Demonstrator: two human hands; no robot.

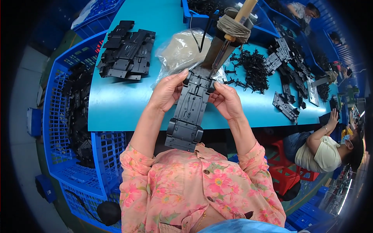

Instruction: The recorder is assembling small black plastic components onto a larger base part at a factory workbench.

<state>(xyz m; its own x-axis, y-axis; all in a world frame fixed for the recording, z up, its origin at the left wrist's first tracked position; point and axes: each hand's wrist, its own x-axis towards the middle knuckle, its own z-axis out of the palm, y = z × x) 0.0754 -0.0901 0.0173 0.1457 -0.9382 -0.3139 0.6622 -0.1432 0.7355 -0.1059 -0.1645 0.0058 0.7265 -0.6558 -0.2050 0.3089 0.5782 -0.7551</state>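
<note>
Both my hands grip a long black plastic chassis part (191, 101), flat side up, its narrower end away from me and its boxy end near my shirt. My left hand (169, 90) pinches the far left edge with the thumb on top. At the far right corner my right hand (226, 98) does the same. Right above the far end a thin metal rod (220, 55) points down from a wooden-handled tool (244, 14). Cloth strips (234, 29) bind that tool to a dark upright post. Whether the rod's tip touches the part I cannot tell.
Stacked black chassis parts (128, 50) lie left on the blue-green table (116, 112); a blue crate (54, 128) of black parts stands beside it. A clear plastic bag (182, 48) lies behind my hands. Small black pieces (252, 68) are heaped right. A co-worker (320, 151) sits far right.
</note>
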